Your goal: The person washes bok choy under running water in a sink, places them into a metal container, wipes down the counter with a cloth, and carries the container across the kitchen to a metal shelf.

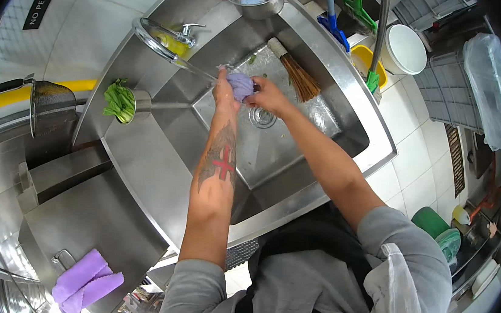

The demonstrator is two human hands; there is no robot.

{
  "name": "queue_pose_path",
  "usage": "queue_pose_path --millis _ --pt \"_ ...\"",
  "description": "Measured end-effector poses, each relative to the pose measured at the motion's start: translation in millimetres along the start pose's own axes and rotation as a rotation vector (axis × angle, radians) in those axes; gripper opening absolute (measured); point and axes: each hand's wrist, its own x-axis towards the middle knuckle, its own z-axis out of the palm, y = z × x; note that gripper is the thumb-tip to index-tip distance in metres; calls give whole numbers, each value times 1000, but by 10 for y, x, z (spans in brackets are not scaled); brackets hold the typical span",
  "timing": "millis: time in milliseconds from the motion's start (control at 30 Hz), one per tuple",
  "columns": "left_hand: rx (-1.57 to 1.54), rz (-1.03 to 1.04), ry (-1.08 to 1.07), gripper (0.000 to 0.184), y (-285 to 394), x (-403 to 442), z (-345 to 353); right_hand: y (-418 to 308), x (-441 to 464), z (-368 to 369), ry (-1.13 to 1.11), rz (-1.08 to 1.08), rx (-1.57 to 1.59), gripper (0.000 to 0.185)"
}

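Your left hand (pixel 225 92) and right hand (pixel 267 98) hold the purple cloth (pixel 242 86) between their fingers, seemingly mid-rinse; wringing would need firm grips.

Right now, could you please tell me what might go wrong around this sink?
The purple cloth could slip from the left hand and right hand and settle over the drain close by, possibly blocking it.

The stick hand broom lies in the same sink, so its bristles might snag or dirty the cloth.

The steel bowl at the far corner might tip if bumped.
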Motion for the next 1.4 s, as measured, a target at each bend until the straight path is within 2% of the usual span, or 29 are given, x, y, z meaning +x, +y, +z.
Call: queue_pose_path --millis 33,67,100,133,167,200,267,333,367,400,433,467,533,567,600,633,667,733,767,833,967,1033,1067,1133,1167,1233,1300,1333,1400 --pt "154 173 24 34 -47 62 8 132 -26 8 2 -1 -4 51" --pt "307 348 46 33 -62 52 68 169 -85 40 264 -85 -258 46" --pt "304 351 39 33 -63 42 121 160 -71 47 392 -139 -382 43" --pt "690 646 121 31 -70 12 140 152 -57 54 529 -177 -508 41" --pt "1076 941 208 29 -70 -50 158 -95 -77 169 403 69 103 39" --pt "1078 944 212 29 -90 -100 154 -203 -60 269 242 317 710 39" --pt "1016 1146 77 29 -131 -232 152 -107 263 286 221 328 731 46" --pt "1013 1022 25 24 -21 -415 108 -30 519 189 46 308 746 41" --pt "783 867 -144 19 60 -391 19 -92 485 162 50 302 750 41" --pt "550 703 -300 14 156 -390 -19 -207 404 144 -149 360 802 38" --pt "547 704 -306 14 256 -370 -31 -328 331 131 -350 416 846 37" --pt "513 562 -357 11 397 -435 6 -408 279 127 -348 415 843 37" --pt "470 421 -402 12 622 -583 101 -524 192 135 -697 297 522 40" --pt "795 516 -362 14 736 -654 168 -591 218 166 -701 304 517 40" --pt "1122 604 -309 16 797 -646 180 -675 296 228 -655 306 183 31" --pt "1087 662 -373 15 794 -547 165 -743 350 296 -601 297 -152 23" --pt "1079 664 -365 15 758 -381 113 -790 342 373 -608 301 -160 23" --pt "1238 802 -57 23 708 -84 34 -857 321 513 -367 88 -653 25" --pt "1226 803 -44 23 710 -20 50 -788 340 550 -379 89 -664 25" --pt "1312 881 191 27 610 34 25 -506 328 617 -34 -322 -1094 43" --pt "1159 662 256 24 423 60 51 -600 64 524 10 -240 -1168 51" --pt "1006 594 109 29 312 271 -45 -638 124 284 -218 -255 -1318 50" --pt "1007 598 108 29 351 224 -29 -574 154 92 -164 -407 -1541 46" --pt "885 342 -65 39 426 -66 -56 -616 395 -141 -192 -365 -1708 42" --pt "886 346 -59 39 445 -165 -68 -787 704 -195 -272 -174 -1648 42" --pt "1066 615 -92 41 468 -314 -57 -854 1246 -200 89 -368 -1334 41" --pt "1036 584 -93 40 505 -399 -35 -910 1674 -92 250 -515 -668 35" --pt "1004 549 -103 39 525 -421 -27 -939 1878 -21 241 -517 -664 35" --pt "1010 589 -90 35 562 -466 -24 -990 2197 154 163 -209 -92 28"
